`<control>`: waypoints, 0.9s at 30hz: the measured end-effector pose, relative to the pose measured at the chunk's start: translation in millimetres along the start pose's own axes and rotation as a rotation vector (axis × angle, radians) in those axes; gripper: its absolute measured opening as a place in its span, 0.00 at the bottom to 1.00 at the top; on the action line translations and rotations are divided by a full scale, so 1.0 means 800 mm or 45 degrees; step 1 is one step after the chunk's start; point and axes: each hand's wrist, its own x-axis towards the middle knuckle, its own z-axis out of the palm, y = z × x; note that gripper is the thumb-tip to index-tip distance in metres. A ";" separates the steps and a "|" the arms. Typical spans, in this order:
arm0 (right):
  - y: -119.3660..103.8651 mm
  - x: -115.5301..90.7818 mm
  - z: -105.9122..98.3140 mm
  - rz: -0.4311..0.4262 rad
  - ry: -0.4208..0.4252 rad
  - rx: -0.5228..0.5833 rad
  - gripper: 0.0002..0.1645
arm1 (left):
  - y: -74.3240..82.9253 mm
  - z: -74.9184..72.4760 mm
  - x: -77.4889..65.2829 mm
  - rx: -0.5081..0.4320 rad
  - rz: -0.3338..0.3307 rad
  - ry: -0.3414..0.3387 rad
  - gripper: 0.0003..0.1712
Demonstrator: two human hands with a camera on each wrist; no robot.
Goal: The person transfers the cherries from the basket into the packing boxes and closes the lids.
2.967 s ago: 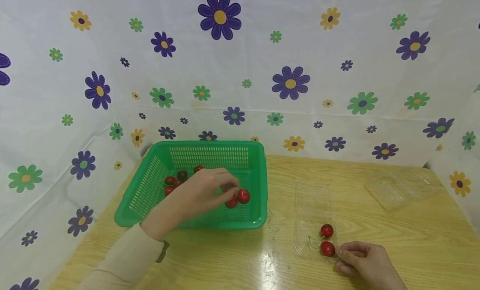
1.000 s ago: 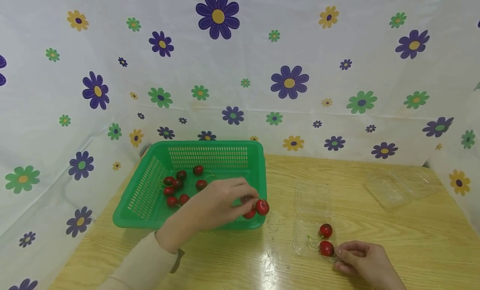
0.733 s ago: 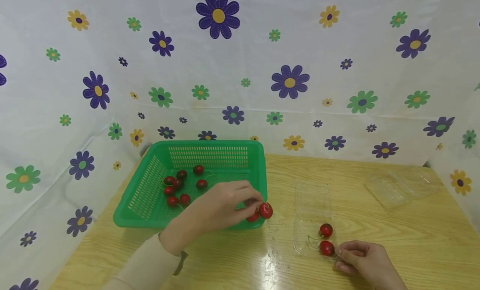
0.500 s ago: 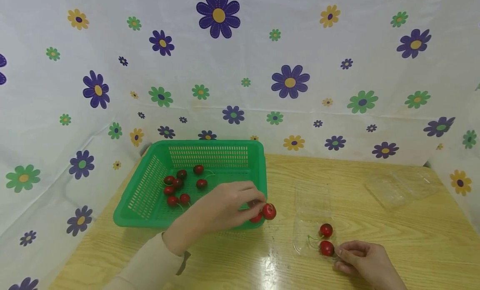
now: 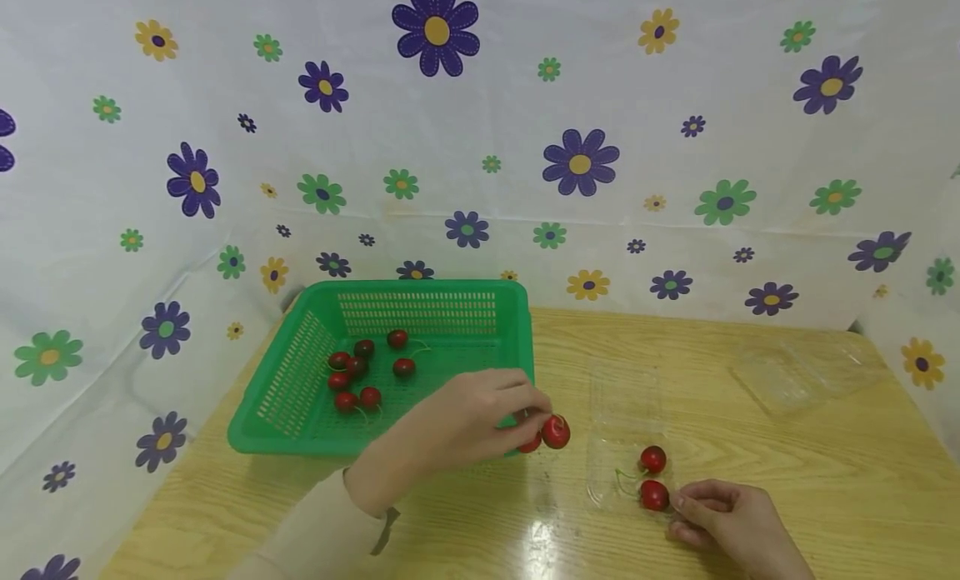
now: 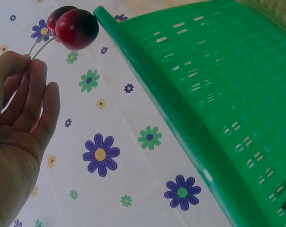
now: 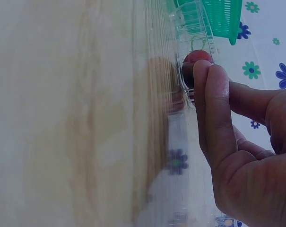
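My left hand (image 5: pixel 468 413) pinches the thin stems of a pair of red cherries (image 5: pixel 556 432) just beyond the basket's right front corner. In the left wrist view the cherries (image 6: pixel 77 29) hang together from two stems between thumb and fingertips. My right hand (image 5: pixel 731 520) pinches the right edge of an opened clear plastic clamshell box (image 5: pixel 600 484), lying on the table with its lid part folded back. Two cherries (image 5: pixel 654 495), stems joined, lie in the box's near half close to my right fingertips. The right wrist view shows the fingers at the box wall (image 7: pixel 192 19).
A green plastic basket (image 5: pixel 435 290) with slotted walls stands left of the box, several dark red cherries (image 5: pixel 356 367) in it. Another clear plastic box (image 5: pixel 795 376) lies at the table's back right. A flowered white sheet (image 5: pixel 510 105) hangs behind the wooden table (image 5: pixel 825 463).
My left hand has carried the cherry pair rightward from inside the basket, past its right front corner toward the clear box. The right hand has stayed at the box edge.
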 end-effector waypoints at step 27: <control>0.000 0.000 0.001 -0.009 0.028 -0.033 0.16 | 0.025 0.054 0.024 0.009 0.113 -0.113 0.04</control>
